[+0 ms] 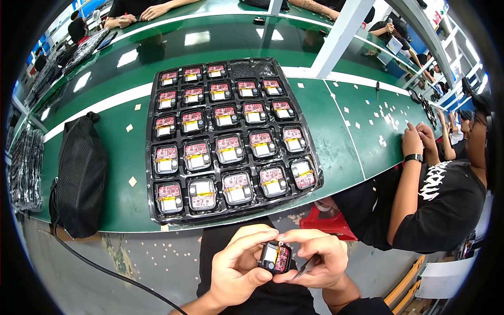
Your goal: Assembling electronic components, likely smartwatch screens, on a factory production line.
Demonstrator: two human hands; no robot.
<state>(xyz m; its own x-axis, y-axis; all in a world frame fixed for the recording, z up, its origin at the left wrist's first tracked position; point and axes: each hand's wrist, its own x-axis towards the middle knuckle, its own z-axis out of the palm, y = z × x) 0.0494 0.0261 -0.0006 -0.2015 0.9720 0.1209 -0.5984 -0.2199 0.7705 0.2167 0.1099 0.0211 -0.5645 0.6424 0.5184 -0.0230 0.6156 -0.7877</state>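
Above my lap, my left hand (236, 265) is closed round a small black square device housing (268, 264) with a red circuit board, a pale block and a yellow strip inside. My right hand (324, 257) pinches dark tweezers (306, 269) against its fingers, and its index fingertip rests at the housing's upper edge. Beyond my hands, a black plastic tray (252, 68) lies on the green bench. Rows of similar housings with red boards sit in its compartments, and two compartments at the far right corner hold none.
A black mesh bag (81, 176) stands left of the tray, with a black cable (113, 270) running down from it. Stacked trays (26, 170) are at the far left. Small pale squares lie scattered on the bench. A co-worker (441, 194) sits at my right, near a red stool (328, 226).
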